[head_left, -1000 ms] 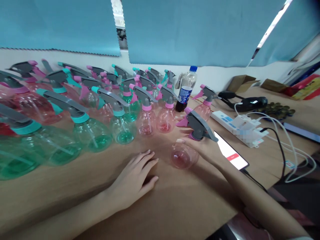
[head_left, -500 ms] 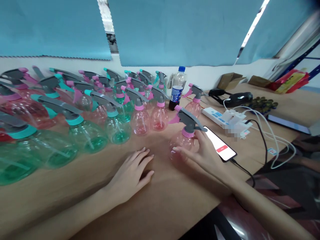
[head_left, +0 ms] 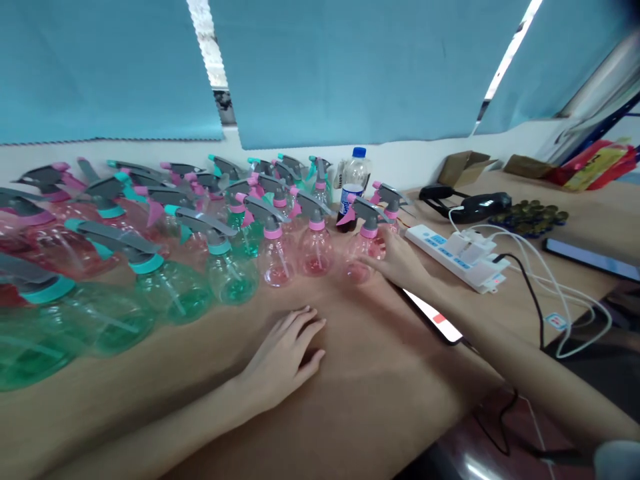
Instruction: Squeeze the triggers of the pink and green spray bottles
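Observation:
My right hand [head_left: 400,263] is closed around the side of a pink spray bottle [head_left: 356,262], which has a grey and pink trigger head. The bottle stands upright at the right end of the front row, beside another pink spray bottle [head_left: 316,250]. My left hand [head_left: 287,357] rests on the brown table [head_left: 350,400] with its fingers stretched out, touching no bottle. Left of it, green spray bottles [head_left: 180,293] with turquoise collars form the near row. More pink spray bottles [head_left: 70,243] are crowded behind them.
A cola bottle [head_left: 354,183] with a blue cap stands behind the held one. Right of my right arm lie a lit phone [head_left: 435,317], a white power strip [head_left: 450,257] with cables, a black device [head_left: 483,205] and a pile of small dark round pieces [head_left: 533,217].
My right hand has moved the pink spray bottle away from me, up to the end of the row. My left hand stays flat on the table, slightly farther right in view.

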`<action>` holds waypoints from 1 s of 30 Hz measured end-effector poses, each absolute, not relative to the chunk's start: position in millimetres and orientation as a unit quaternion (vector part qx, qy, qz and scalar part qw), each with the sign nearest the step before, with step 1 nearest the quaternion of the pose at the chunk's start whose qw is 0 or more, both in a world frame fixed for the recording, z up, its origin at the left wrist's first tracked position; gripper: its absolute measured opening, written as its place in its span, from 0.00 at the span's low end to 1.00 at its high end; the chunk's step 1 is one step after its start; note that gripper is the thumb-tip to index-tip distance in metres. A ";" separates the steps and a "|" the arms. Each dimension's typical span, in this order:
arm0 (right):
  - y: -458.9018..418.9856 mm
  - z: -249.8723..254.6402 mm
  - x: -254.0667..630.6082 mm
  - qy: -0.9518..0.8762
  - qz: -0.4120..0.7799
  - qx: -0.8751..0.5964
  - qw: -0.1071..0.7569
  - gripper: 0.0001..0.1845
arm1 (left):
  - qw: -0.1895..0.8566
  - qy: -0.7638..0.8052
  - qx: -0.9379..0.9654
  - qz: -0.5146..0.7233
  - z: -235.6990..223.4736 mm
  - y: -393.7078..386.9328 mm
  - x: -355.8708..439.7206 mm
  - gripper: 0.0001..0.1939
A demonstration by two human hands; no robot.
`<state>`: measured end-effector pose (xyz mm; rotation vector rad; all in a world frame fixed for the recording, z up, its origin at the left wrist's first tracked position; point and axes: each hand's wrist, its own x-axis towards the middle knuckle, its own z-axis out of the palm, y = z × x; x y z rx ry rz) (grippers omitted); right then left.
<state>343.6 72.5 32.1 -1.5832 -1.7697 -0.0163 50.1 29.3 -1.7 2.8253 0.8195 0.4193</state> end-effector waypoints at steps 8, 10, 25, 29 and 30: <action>100.8 36.2 332.6 -0.675 -0.006 -0.633 0.379 0.31 | 0.114 0.267 0.944 0.156 -4.1 38.9 70.1 0.20; 107.5 36.6 331.6 -0.670 -0.005 -0.638 0.380 0.32 | 0.122 0.263 0.943 0.162 -4.7 41.1 73.4 0.19; 79.3 47.5 359.1 -0.636 0.082 -0.580 0.502 0.31 | 0.135 0.247 0.940 0.193 -7.4 51.7 93.2 0.18; 67.7 47.6 394.1 -0.565 0.021 -0.632 0.530 0.25 | 0.136 0.238 0.941 0.199 -7.9 51.7 100.6 0.17; 67.7 46.5 400.8 -0.553 -0.002 -0.652 0.519 0.25 | 0.137 0.235 0.941 0.200 -8.1 51.3 102.5 0.17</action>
